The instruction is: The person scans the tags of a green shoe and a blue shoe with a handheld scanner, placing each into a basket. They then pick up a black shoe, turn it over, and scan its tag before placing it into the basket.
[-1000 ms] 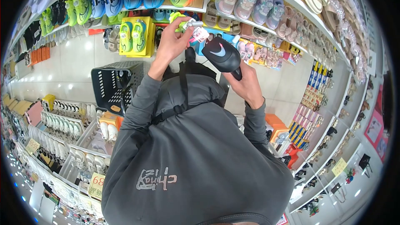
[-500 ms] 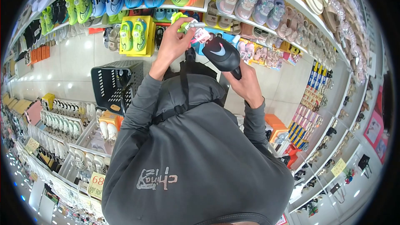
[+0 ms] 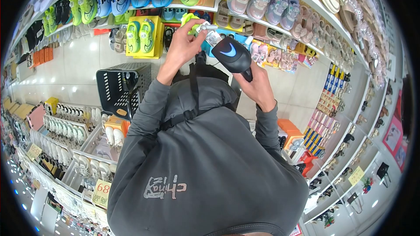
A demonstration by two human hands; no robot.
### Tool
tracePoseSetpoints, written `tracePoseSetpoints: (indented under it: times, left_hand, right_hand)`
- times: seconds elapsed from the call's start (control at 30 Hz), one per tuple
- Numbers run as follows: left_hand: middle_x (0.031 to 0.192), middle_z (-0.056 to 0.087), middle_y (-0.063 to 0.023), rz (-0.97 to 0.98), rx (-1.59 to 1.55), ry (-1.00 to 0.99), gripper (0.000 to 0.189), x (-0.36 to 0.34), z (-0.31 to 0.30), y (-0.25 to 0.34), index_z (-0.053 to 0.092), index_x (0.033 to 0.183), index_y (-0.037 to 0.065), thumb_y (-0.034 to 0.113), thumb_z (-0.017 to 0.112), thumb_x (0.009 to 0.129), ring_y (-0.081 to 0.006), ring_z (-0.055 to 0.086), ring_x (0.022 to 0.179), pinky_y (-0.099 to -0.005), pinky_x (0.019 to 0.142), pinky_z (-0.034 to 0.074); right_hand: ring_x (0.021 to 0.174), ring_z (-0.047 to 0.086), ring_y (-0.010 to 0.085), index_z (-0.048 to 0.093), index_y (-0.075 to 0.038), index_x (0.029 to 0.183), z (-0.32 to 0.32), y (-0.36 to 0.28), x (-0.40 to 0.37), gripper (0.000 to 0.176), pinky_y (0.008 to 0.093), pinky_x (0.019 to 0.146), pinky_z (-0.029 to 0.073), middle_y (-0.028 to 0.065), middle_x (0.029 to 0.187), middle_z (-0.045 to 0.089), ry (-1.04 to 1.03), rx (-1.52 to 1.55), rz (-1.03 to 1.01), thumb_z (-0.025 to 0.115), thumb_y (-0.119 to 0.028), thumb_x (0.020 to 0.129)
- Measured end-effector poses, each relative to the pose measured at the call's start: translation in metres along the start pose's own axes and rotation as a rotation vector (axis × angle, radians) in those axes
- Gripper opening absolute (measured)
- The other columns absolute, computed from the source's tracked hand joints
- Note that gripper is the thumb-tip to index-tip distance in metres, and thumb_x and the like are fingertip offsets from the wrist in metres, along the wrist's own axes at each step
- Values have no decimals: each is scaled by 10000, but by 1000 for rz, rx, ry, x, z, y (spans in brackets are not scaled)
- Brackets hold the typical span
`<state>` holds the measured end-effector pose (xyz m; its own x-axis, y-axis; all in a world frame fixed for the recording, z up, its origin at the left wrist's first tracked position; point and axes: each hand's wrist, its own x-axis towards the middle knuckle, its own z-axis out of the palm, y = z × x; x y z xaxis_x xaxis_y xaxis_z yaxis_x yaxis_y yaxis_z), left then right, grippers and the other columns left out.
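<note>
here, the right hand (image 3: 257, 86) holds a black plastic scanner (image 3: 231, 56), probably light, by its handle (image 3: 248, 74); beside that grip, the left hand (image 3: 183, 44) pinches a lime-green shoe (image 3: 188, 18).

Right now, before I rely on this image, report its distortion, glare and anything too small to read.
Head view: strong wide-angle bowing toward the rim, corners black; head view: bright lamp reflections on the pale glossy tiled floor; head view: bluish light shows on the black plastic handheld scanner; head view: print on the small white paper tag is too small to read.
</note>
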<state>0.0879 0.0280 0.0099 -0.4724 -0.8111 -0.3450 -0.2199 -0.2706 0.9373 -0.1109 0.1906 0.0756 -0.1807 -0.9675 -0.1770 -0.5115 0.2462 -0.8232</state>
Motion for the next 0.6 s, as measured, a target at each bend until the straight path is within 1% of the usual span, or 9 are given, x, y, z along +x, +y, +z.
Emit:
tracePoseSetpoints:
  times: [0.13, 0.23, 0.4, 0.5, 0.6]
  left_hand:
    - [706, 605, 5, -6, -7, -6, 343, 0, 1, -4, 596, 1339, 45, 162, 673, 1025, -60, 544, 552, -239, 498, 412]
    - [711, 607, 1, -8, -3, -9, 344, -1, 1, -2, 594, 1339, 44, 161, 673, 1025, -62, 545, 554, -240, 498, 413]
    - [732, 614, -4, -2, -8, -10, 345, 0, 0, -5, 589, 1337, 32, 157, 670, 1027, -64, 547, 553, -242, 497, 422]
    - [793, 625, -19, 8, -15, -13, 351, 1, 0, -8, 583, 1339, 15, 156, 668, 1028, -67, 554, 560, -244, 495, 432]
    - [695, 621, -24, 5, -60, 15, 340, 2, 0, -10, 617, 1321, 66, 180, 683, 1008, -79, 589, 540, -259, 487, 459]
  right_hand:
    - [827, 674, 432, 630, 42, 1098, -1, 3, -1, 344, 429, 735, 525, 241, 915, 689, -27, -30, 24, 788, -181, 889]
    - [809, 668, 429, 630, 45, 1093, -1, 1, -1, 345, 431, 725, 521, 244, 894, 684, -11, -5, 9, 790, -180, 887]
    - [787, 662, 428, 634, 51, 1072, -1, 3, -2, 344, 432, 717, 519, 244, 856, 678, -20, -9, 67, 796, -187, 882]
    - [784, 667, 430, 640, 54, 1056, 0, 5, -1, 341, 431, 715, 521, 245, 859, 684, -13, -11, 50, 798, -190, 880]
    - [789, 675, 431, 645, 56, 1051, 1, 5, -1, 339, 433, 715, 526, 247, 873, 691, 1, -10, 19, 797, -192, 879]
